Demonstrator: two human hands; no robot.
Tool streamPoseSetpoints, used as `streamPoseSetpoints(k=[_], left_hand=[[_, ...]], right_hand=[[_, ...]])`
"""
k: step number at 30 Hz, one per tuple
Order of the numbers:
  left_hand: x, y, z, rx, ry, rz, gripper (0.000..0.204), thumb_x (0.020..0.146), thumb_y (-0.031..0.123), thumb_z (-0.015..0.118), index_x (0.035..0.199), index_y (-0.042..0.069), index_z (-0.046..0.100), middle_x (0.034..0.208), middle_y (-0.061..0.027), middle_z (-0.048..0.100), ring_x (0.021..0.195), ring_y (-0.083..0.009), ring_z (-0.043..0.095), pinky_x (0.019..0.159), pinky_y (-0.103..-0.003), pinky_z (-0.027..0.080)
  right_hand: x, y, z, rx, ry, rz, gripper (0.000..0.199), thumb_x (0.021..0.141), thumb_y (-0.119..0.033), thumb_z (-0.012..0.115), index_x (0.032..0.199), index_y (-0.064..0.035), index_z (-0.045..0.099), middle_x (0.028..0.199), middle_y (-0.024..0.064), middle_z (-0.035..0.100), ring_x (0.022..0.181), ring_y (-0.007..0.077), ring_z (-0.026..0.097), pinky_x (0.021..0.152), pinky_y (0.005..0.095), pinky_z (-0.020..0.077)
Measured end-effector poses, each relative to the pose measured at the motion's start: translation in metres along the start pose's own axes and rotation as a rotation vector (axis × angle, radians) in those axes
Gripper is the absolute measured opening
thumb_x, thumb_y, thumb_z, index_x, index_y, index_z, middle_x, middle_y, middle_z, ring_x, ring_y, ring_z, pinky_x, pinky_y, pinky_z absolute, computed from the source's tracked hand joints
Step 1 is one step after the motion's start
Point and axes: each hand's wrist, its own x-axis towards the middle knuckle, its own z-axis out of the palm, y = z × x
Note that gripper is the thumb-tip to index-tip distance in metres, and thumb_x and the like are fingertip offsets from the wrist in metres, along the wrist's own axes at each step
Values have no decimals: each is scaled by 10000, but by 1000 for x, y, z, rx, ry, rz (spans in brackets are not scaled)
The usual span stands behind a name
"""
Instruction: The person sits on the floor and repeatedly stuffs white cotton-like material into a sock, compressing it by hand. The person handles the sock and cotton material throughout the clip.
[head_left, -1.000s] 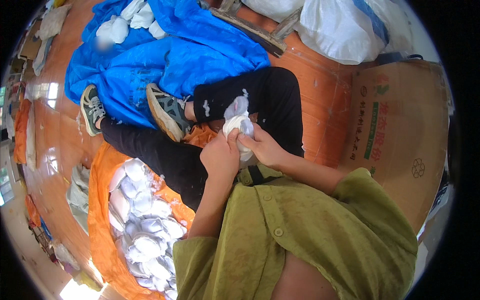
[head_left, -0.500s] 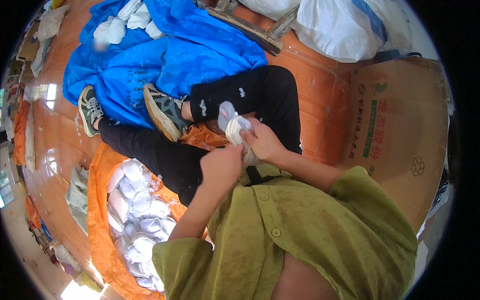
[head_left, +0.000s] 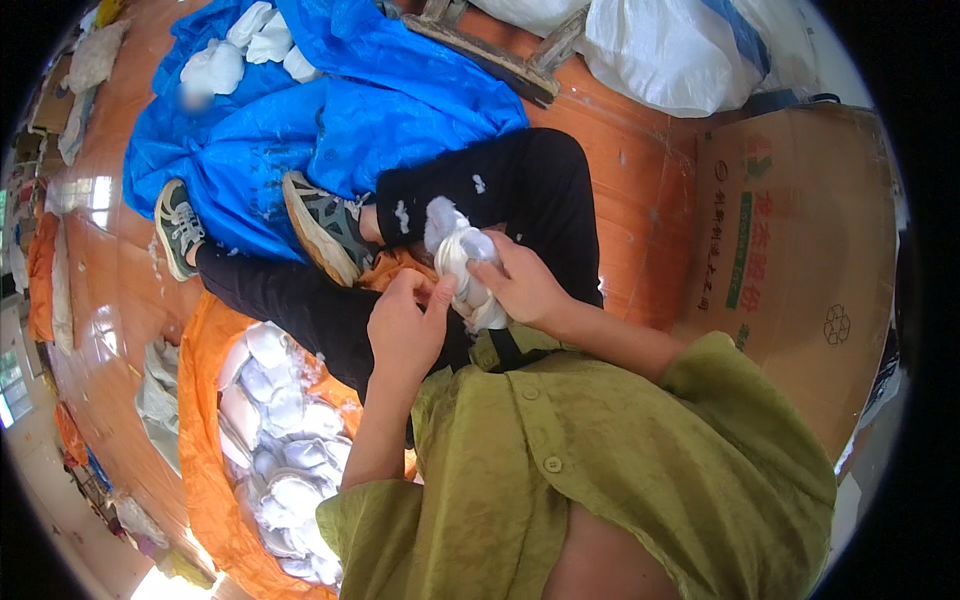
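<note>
Over my lap is a bundle of soft pale grey and white fabric pieces, with a cream cloth band wound round its middle. My right hand grips its right side, the thumb lying across the front. On the other side, my left hand is closed, its thumb against the bundle's left edge; whatever the curled fingers pinch is hidden. A fluffy rounded end of the bundle sticks out above both hands. Left of my thigh, an orange sack lies open, full of similar pale padded pieces.
A blue tarp-like sack spreads past my shoes, with several white bundles on it. A wooden stool lies beyond my knee. White sacks stand behind it. At my right is a large cardboard box.
My left hand has moved left and its thumb has lifted. The bundle has turned more upright and shows more of its banded middle and lower end. My right hand has barely shifted.
</note>
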Motion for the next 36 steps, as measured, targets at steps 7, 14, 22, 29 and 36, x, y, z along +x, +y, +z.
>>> streamPoseSetpoints(k=[7, 14, 22, 29, 36], left_hand=[[5, -14, 3, -134, -111, 232, 266, 883, 206, 605, 735, 8, 508, 686, -201, 537, 654, -405, 540, 563, -435, 413], [-6, 6, 2, 140, -109, 547, 195, 820, 127, 622, 685, 41, 510, 621, -132, 503, 567, -337, 534, 511, -395, 405], [-10, 22, 13, 389, -15, 631, 103, 767, 76, 604, 707, 71, 521, 668, -101, 509, 557, -301, 534, 501, -375, 412], [15, 11, -35, -470, -246, -223, 278, 913, 288, 609, 949, 12, 605, 869, -39, 632, 748, -162, 607, 649, -339, 475], [9, 18, -12, -1164, -414, -240, 605, 796, 310, 775, 1239, -7, 513, 1164, -55, 569, 1040, -124, 533, 901, -295, 435]], right_hand=[[-1, 1, -2, 84, -81, -30, 424, 899, -261, 567, 1196, 34, 506, 905, 235, 640, 865, 364, 632, 766, 403, 484], [-6, -13, -5, -183, -6, -52, 356, 840, -230, 582, 1105, 5, 606, 871, 244, 644, 840, 419, 616, 756, 438, 490], [11, 6, 0, 229, -142, 42, 258, 889, -82, 515, 1105, 22, 608, 906, 84, 661, 836, 137, 607, 761, 295, 480], [15, 4, -16, 750, -223, -148, 324, 974, -114, 482, 1280, -10, 480, 1146, 41, 595, 1028, 107, 559, 912, 267, 440], [13, -3, -2, 110, -126, -456, 400, 932, -261, 561, 1280, -68, 515, 1244, 109, 517, 1170, 238, 440, 984, 350, 328]])
